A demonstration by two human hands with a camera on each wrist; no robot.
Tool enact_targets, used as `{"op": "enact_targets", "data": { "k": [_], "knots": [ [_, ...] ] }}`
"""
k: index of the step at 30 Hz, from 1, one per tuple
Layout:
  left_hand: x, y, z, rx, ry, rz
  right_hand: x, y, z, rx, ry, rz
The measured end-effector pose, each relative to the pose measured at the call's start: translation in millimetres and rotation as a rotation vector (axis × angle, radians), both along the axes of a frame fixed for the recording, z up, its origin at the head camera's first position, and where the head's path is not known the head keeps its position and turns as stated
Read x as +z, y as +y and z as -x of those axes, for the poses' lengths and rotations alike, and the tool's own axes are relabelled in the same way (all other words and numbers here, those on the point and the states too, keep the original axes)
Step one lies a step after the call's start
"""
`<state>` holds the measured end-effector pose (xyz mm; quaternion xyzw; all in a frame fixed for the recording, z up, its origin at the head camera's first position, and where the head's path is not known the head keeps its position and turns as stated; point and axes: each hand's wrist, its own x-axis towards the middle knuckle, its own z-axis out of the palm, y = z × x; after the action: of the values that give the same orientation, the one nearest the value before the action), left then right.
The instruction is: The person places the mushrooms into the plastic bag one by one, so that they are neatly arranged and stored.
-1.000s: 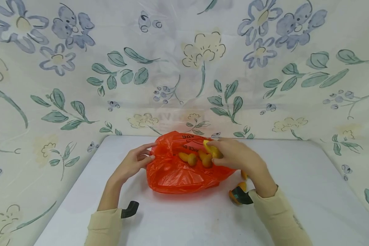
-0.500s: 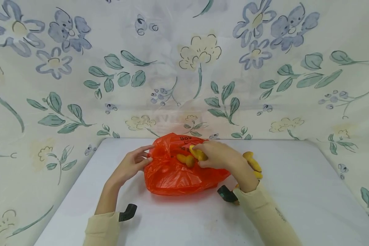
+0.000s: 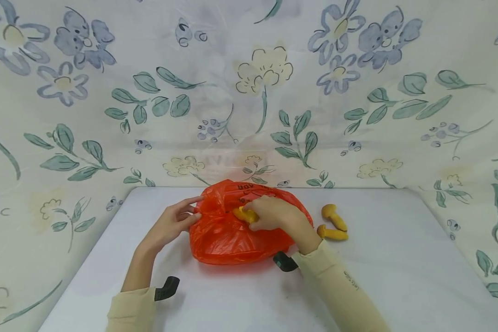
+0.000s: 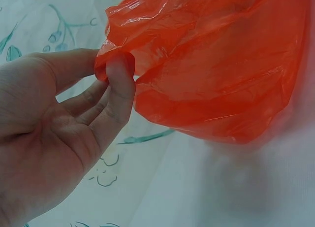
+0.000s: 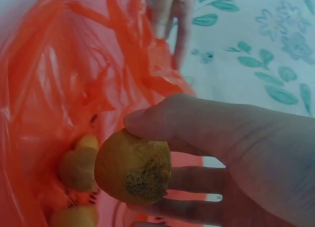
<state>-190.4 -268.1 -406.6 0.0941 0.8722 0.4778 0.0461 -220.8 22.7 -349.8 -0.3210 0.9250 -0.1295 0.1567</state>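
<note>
Framing the whole scene, a floral-printed cloth stands behind the work and along both sides. The white tabletop meets it at a straight far edge, while the left and right edges slant outward toward the viewer. Most of the room for moving lies to the right, between the loose mushrooms and the right edge, with more in front of the bag. On the left, the sleeved forearm takes up part of the narrower strip.

A red plastic bag with dark lettering sits near the far edge, its crumpled top just overlapping that edge from the head view.

At the bag's left side, the left hand has a narrow grip, pinching the rim between thumb and fingers; film wraps over one fingertip. The right hand reaches over the bag's mouth, its grip closed to the width of a yellow mushroom, held between thumb and fingers with a dark, rough patch facing the right wrist camera.

Beyond that grip, two more mushrooms lie inside the bag. Outside, two loose mushrooms rest close together on the tabletop, just beside the bag's right edge.
</note>
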Motion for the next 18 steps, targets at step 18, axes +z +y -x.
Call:
{"op": "enact_targets", "data": {
  "k": [18],
  "knots": [
    [1.5,0.7,-1.0,0.01,-0.007,0.005,-18.9,-28,11.7,-0.015,-0.061,-0.033]
  ]
}}
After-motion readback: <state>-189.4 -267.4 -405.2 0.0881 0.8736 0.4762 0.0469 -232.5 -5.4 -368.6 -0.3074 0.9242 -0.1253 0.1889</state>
